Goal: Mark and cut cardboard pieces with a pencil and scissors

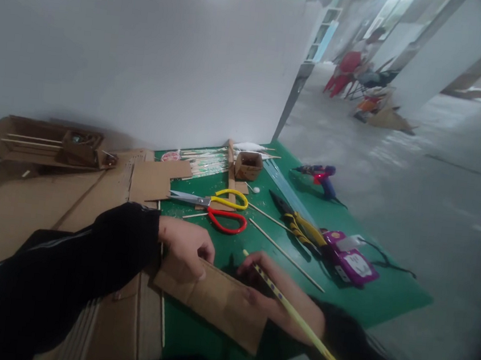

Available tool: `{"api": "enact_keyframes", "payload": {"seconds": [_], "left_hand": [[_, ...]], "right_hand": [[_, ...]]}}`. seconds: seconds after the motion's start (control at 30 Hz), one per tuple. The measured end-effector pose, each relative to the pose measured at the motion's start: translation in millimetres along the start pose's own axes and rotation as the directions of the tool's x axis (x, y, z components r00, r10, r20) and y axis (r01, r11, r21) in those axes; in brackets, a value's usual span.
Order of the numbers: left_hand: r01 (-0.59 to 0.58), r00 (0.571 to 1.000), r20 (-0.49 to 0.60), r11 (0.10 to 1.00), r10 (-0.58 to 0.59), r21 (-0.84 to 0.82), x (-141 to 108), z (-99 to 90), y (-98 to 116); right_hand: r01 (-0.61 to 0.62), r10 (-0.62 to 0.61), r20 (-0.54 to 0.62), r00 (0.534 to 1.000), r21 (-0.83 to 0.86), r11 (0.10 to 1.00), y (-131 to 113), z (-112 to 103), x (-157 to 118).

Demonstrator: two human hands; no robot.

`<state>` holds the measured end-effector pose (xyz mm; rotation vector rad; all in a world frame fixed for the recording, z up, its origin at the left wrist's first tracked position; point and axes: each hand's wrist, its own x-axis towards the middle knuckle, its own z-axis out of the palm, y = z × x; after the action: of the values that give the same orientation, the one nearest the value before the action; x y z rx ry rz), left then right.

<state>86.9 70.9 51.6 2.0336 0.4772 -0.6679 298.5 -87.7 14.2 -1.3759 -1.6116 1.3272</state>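
Note:
A rectangular cardboard piece point(214, 300) is tilted above the green table near its front edge. My left hand point(186, 246) pinches its upper left part, thumb on the near face and fingers curled behind. At the right end, my right hand point(273, 298) is closed on the same piece with the thumb in front. A yellow patterned pencil point(301, 321) rests across the right hand, tucked by the index finger, its tail pointing down to the right. Just beyond the hands lie scissors point(210, 202) with one yellow and one red handle.
Pliers point(298, 223), a purple device point(350, 260), a glue gun point(320, 177) and thin sticks point(284, 253) lie on the green table point(366, 290). Behind the scissors stands a small cardboard box point(248, 166). Cardboard sheets point(70, 202) cover the left; a white partition point(142, 55) rises behind.

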Motion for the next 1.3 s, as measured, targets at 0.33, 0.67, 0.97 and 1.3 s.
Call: {"api": "enact_keyframes", "payload": {"seconds": [0.33,0.67,0.97,1.3], "left_hand": [[0.021,0.999,0.029,0.999,-0.022,0.037,0.7,-15.6,3.2],[0.063,0.998,-0.010,0.989,-0.062,0.134,-0.6,-20.3,12.6],[0.066,0.984,-0.177,0.979,-0.032,0.191,-19.6,-18.5,13.4],[0.247,0.325,-0.885,0.873,0.335,0.421,-65.9,48.5,1.6]], "right_hand": [[-0.129,0.086,0.220,0.972,0.190,0.973,1.8,-0.2,37.8],[-0.106,0.052,0.184,0.982,0.298,0.949,-0.9,2.0,34.1],[-0.075,0.050,0.080,0.996,0.346,0.935,-5.8,3.5,31.1],[-0.195,0.288,-0.110,0.951,0.511,0.837,-23.0,0.6,17.5]]}}
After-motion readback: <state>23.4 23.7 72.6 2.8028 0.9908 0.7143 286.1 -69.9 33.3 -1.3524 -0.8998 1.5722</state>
